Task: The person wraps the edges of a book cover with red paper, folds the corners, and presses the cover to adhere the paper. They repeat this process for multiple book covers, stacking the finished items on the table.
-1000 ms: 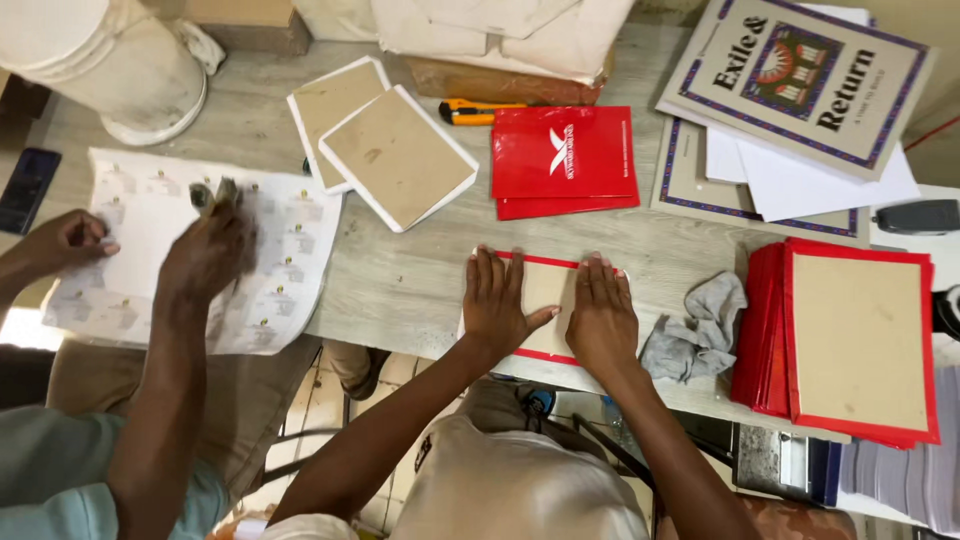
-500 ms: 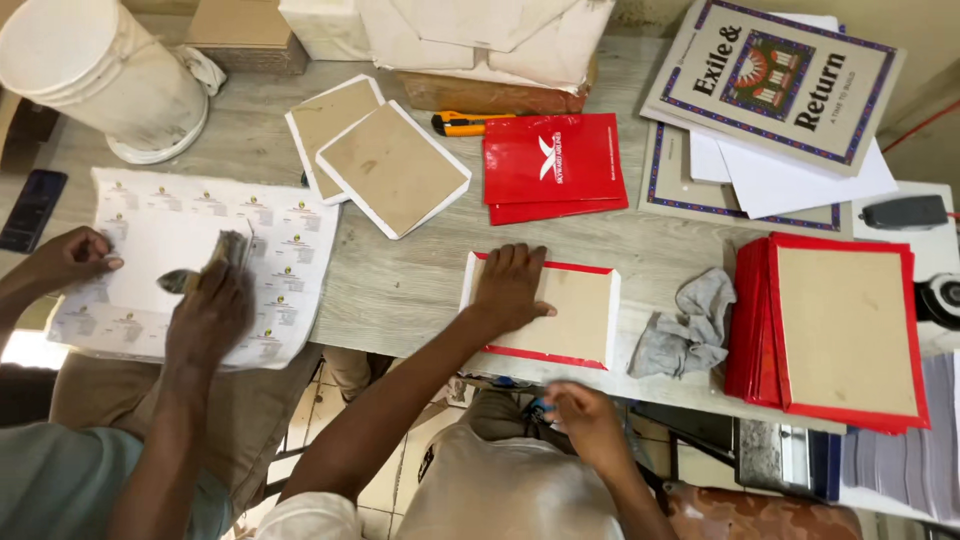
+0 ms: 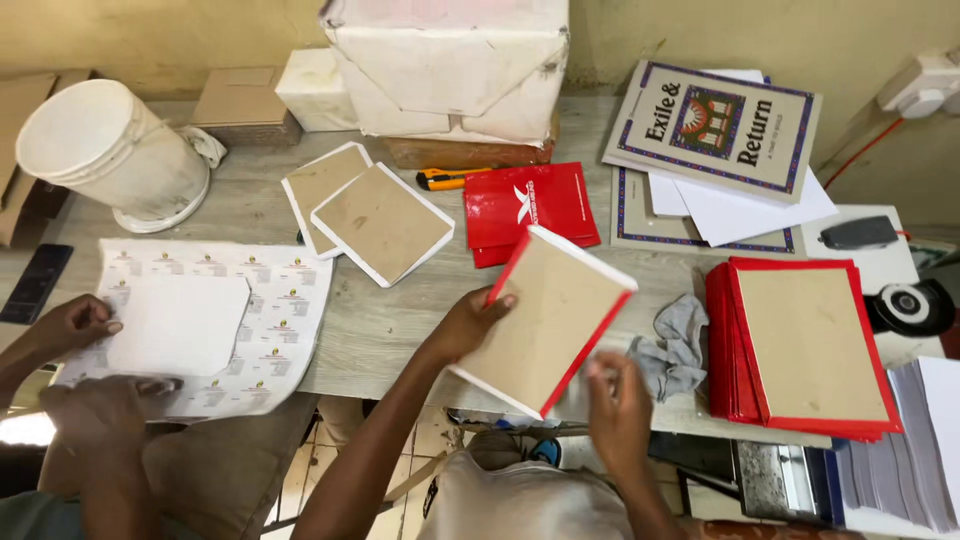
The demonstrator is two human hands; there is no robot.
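I hold a brown board cover with red edges (image 3: 545, 320) tilted up off the grey table (image 3: 390, 330). My left hand (image 3: 470, 322) grips its left edge, thumb on the brown face. At its lower right red edge my right hand (image 3: 620, 400) holds it with the fingertips. A grey rag (image 3: 675, 350) lies just right of the cover. Further right sits a stack of like red-edged covers (image 3: 800, 345).
A co-worker's hands (image 3: 75, 325) (image 3: 100, 410) rest on a label sheet (image 3: 270, 330) at the left. Behind are two white-edged boards (image 3: 375, 220), red folded covers (image 3: 530, 205), a yellow utility knife (image 3: 445, 178), a white bucket (image 3: 110, 150), wrapped paper bundles (image 3: 450, 70), and printed booklets (image 3: 715, 125).
The cover lay flat under my left hand; now both my hands have lifted and tilted it. The co-worker has laid a blank white sheet on the labels.
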